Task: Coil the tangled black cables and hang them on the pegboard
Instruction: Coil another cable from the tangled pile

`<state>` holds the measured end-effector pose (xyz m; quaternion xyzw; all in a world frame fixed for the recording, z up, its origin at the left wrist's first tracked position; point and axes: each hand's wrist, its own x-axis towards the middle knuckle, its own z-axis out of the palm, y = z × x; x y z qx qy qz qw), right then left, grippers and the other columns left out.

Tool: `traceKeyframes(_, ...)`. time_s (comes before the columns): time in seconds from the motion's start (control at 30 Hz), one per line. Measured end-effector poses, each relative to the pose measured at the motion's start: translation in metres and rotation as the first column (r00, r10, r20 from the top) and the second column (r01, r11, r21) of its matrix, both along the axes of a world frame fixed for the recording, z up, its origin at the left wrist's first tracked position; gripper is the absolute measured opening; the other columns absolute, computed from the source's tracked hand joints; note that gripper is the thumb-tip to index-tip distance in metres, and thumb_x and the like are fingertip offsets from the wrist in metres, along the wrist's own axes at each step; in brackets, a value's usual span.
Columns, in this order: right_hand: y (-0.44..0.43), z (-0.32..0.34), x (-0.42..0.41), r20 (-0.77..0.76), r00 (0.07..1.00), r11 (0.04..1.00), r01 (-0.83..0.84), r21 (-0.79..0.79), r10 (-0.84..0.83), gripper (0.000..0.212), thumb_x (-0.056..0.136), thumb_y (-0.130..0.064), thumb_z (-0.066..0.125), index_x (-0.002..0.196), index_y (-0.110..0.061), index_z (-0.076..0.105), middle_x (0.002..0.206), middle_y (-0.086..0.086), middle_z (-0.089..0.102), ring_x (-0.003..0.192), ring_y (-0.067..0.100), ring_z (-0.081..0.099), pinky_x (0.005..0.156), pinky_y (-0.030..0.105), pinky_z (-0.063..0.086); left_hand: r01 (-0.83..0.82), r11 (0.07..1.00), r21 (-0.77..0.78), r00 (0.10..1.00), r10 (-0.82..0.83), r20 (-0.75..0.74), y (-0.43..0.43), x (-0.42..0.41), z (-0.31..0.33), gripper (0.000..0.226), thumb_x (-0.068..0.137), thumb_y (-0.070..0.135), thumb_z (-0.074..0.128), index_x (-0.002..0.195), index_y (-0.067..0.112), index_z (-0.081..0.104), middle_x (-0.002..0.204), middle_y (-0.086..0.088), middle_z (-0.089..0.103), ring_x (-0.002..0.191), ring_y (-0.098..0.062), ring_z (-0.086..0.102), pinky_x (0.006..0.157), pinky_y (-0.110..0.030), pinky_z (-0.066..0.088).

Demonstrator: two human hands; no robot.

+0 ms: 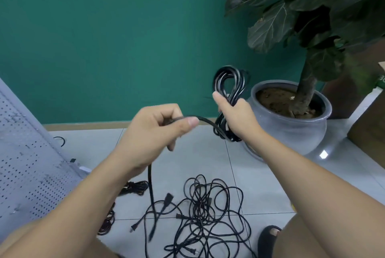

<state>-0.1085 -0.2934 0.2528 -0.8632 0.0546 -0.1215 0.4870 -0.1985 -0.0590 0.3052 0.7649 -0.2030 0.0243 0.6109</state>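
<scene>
Grey floor tiles [198, 157] carry the tangled cables [208, 212] beside the leaning pegboard [27, 153], while the right hand [234, 115] clenches the coil [229, 82] upright, likely keeping its loops together, and the left hand [155, 130] pinches the trailing cable [205, 120] to feed the next loop.

The pegboard [27, 164] is cut off at the left edge, the tangled cables [200, 201] at the bottom, the plant [312, 7] at the top.
</scene>
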Motion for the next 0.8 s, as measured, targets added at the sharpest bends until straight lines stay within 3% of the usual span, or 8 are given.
traceKeyframes(0.13, 0.022, -0.012, -0.016, -0.045, 0.967, 0.961, -0.255, -0.104, 0.251, 0.079, 0.098, -0.081, 0.046, 0.084, -0.004, 0.054, 0.068, -0.004, 0.051, 0.066, 0.016, 0.048, 0.07, 0.036, 0.043, -0.171, 0.98, -0.1, 0.985, 0.172, -0.005, 0.011, 0.018, -0.001, 0.038, 0.093, 0.036, 0.081, 0.07, 0.015, 0.058, 0.055, -0.004, 0.046, 0.055, -0.021, 0.042, 0.065, -0.034, 0.039)
traceKeyframes(0.27, 0.045, -0.01, -0.045, -0.125, 0.91, 0.914, -0.404, -0.045, 0.396, 0.088, 0.096, -0.086, 0.021, 0.086, -0.014, 0.071, 0.074, -0.002, 0.063, 0.069, 0.01, 0.057, 0.075, 0.032, 0.045, -0.273, 0.948, -0.166, 0.961, 0.275, -0.008, 0.019, 0.034, -0.006, 0.038, 0.1, 0.034, 0.074, 0.084, 0.004, 0.058, 0.069, -0.012, 0.046, 0.064, -0.021, 0.044, 0.07, -0.036, 0.038)
traceKeyframes(0.43, 0.069, -0.011, -0.066, -0.134, 0.829, 0.84, -0.535, 0.094, 0.543, 0.093, 0.099, -0.085, 0.008, 0.079, -0.018, 0.069, 0.075, 0.001, 0.069, 0.07, 0.011, 0.06, 0.08, 0.033, 0.043, -0.28, 0.946, -0.161, 0.959, 0.284, -0.001, 0.022, 0.048, -0.009, 0.031, 0.099, 0.039, 0.075, 0.087, 0.011, 0.067, 0.088, 0.001, 0.06, 0.082, -0.012, 0.054, 0.085, -0.034, 0.045)
traceKeyframes(0.57, 0.073, -0.011, -0.071, -0.102, 0.83, 0.831, -0.528, 0.177, 0.549, 0.097, 0.101, -0.083, 0.004, 0.081, -0.016, 0.071, 0.066, -0.006, 0.063, 0.063, 0.012, 0.058, 0.073, 0.033, 0.044, -0.249, 0.944, -0.218, 0.966, 0.227, -0.124, 0.018, 0.052, -0.011, 0.027, 0.098, 0.039, 0.078, 0.091, 0.015, 0.068, 0.09, -0.003, 0.074, 0.081, -0.021, 0.066, 0.086, -0.041, 0.052)
traceKeyframes(0.63, 0.072, -0.011, -0.07, -0.057, 0.8, 0.796, -0.582, 0.165, 0.597, 0.089, 0.099, -0.084, 0.017, 0.084, -0.015, 0.072, 0.068, -0.012, 0.061, 0.065, 0.008, 0.056, 0.072, 0.029, 0.043, -0.278, 0.939, -0.201, 0.958, 0.258, -0.123, 0.013, 0.054, -0.012, 0.028, 0.097, 0.039, 0.078, 0.091, 0.015, 0.066, 0.098, -0.008, 0.078, 0.085, -0.021, 0.07, 0.089, -0.043, 0.055)
traceKeyframes(0.7, 0.073, -0.014, -0.07, -0.051, 0.742, 0.743, -0.663, 0.087, 0.668, 0.07, 0.096, -0.075, 0.045, 0.088, -0.008, 0.066, 0.073, -0.015, 0.056, 0.071, 0.005, 0.052, 0.073, 0.026, 0.04, -0.303, 0.943, -0.138, 0.952, 0.294, -0.085, 0.009, 0.055, -0.014, 0.029, 0.097, 0.037, 0.078, 0.093, 0.011, 0.066, 0.105, -0.009, 0.078, 0.088, -0.016, 0.07, 0.09, -0.039, 0.058)
traceKeyframes(0.8, 0.076, -0.021, -0.07, -0.104, 0.724, 0.726, -0.687, -0.026, 0.682, 0.046, 0.094, -0.049, 0.069, 0.081, -0.012, 0.046, 0.073, -0.006, 0.044, 0.07, 0.013, 0.042, 0.07, 0.038, 0.04, -0.302, 0.952, -0.058, 0.952, 0.297, -0.078, 0.003, 0.057, -0.017, 0.032, 0.097, 0.036, 0.078, 0.091, 0.011, 0.061, 0.105, -0.005, 0.076, 0.083, -0.012, 0.067, 0.082, -0.037, 0.062)
